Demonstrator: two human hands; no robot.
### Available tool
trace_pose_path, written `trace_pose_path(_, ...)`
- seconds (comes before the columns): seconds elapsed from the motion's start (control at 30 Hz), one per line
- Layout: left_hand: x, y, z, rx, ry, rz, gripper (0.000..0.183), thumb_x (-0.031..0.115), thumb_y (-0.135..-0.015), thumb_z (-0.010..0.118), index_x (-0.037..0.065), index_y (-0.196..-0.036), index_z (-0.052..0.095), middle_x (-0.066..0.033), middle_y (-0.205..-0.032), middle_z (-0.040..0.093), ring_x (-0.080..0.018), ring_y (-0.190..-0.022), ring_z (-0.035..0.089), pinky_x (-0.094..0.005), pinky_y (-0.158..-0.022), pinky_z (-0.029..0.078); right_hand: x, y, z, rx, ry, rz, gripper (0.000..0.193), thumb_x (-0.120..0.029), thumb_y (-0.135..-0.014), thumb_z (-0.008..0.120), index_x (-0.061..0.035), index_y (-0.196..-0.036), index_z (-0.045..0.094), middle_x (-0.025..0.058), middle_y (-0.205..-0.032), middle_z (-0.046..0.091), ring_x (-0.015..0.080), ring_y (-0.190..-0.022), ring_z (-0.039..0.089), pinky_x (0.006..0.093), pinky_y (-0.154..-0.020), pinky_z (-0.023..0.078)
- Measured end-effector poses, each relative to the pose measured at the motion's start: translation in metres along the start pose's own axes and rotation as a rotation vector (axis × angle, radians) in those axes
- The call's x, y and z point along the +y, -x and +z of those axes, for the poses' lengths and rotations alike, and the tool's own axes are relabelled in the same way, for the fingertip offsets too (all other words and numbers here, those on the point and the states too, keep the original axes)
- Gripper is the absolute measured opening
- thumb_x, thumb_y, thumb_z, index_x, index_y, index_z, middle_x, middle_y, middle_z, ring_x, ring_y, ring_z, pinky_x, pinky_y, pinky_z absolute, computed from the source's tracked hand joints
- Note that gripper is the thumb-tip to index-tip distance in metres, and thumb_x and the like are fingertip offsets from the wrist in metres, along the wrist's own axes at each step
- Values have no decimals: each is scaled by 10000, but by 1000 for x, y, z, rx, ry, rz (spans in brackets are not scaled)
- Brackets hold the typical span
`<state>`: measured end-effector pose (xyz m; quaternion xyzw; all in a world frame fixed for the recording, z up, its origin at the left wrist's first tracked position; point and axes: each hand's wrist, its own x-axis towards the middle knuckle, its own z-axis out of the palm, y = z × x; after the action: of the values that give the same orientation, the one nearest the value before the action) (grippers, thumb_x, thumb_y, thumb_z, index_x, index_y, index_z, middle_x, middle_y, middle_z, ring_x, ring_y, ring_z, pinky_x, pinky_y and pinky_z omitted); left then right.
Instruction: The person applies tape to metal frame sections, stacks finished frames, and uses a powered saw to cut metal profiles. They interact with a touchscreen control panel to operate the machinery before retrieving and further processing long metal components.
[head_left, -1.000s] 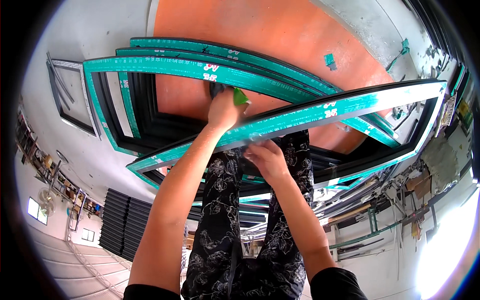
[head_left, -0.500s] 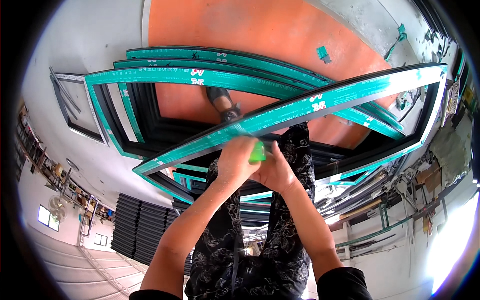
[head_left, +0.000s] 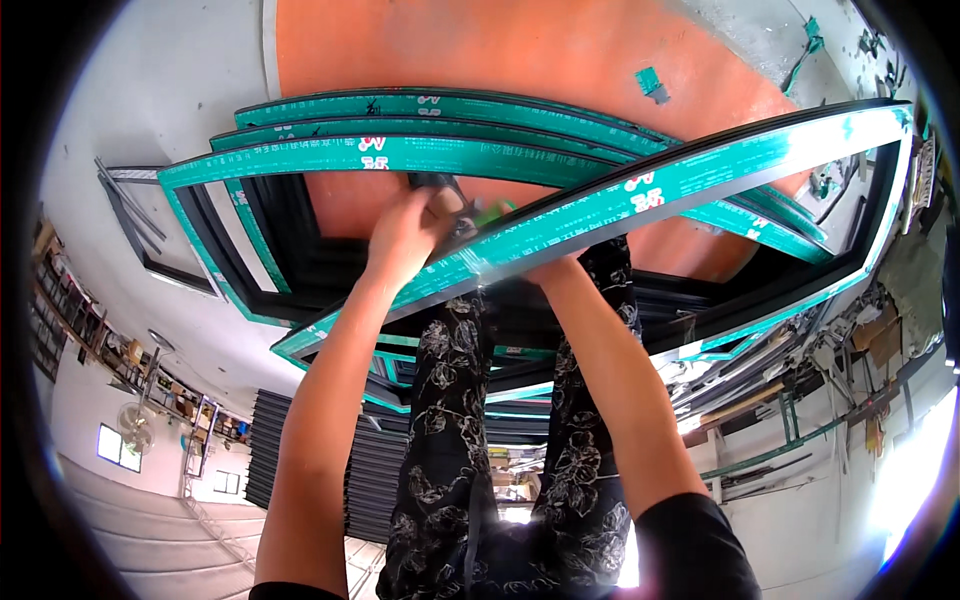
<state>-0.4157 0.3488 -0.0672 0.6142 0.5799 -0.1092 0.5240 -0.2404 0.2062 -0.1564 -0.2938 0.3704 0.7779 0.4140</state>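
Observation:
A long window frame (head_left: pixel 590 222), covered in green protective film, lies slantwise across my legs. My left hand (head_left: pixel 405 232) reaches over its bar to the far side, with the fingers blurred and partly hidden. My right hand (head_left: pixel 553 270) goes in under the same bar from the near side, and its fingers are hidden. Just past the bar's far edge, between the hands, a small bright green roll (head_left: pixel 495 212) shows, smeared by motion. Which hand has hold of it, I cannot tell. A shiny clear strip (head_left: pixel 472 262) sits on the bar between my arms.
Several more green-filmed frames (head_left: pixel 330 153) stand beyond, on an orange floor sheet (head_left: pixel 520 50). A grey frame (head_left: pixel 165 235) leans at left. Dark profiles (head_left: pixel 380 480) are stacked behind my left arm. Scrap lengths (head_left: pixel 790 400) pile at right. A green scrap (head_left: pixel 650 82) lies on the sheet.
My hands, together at the bar's near side before, have parted. The left has gone over the bar, the right under it. The green roll has passed to the far side.

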Motion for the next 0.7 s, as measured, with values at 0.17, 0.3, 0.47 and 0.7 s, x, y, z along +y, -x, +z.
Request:
trace_pose_path(0.17,-20,-24,14,-34,-60,-61,500,120,-713,768,35,-1168,580,-178,-1101,646,-347,-1042,612,-400,-871,495,3,-43,71,-88,328,-5,293,-305,-964,593,-81,-1152,579,62,-1002,671,191,-885,646,316,-746,547)
trace_pose_path(0.3,9,6,8,196,388,-23,450,97,-715,758,20,-1124,588,-158,-961,652,-341,-861,633,-411,-800,513,-1,-9,-3,-28,-121,75,378,-431,-971,543,-111,-1168,587,40,-976,683,194,-813,639,333,-744,526)
trace_pose_path(0.47,76,94,-16,155,-44,239,478,97,-633,759,55,-1076,583,-122,-949,588,-339,-926,581,-442,-835,469,40,110,58,88,238,359,659,-616,-910,516,-74,-1284,532,111,-1241,608,225,-1185,572,405,-1008,458)
trace_pose_path(0.7,89,96,-4,-16,-221,304,549,150,-622,797,70,-1131,607,-81,-1042,570,-296,-1043,545,-454,-962,413,51,136,90,178,34,175,546,-418,-898,665,-67,-1289,521,81,-1212,597,201,-1127,578,387,-1008,466)
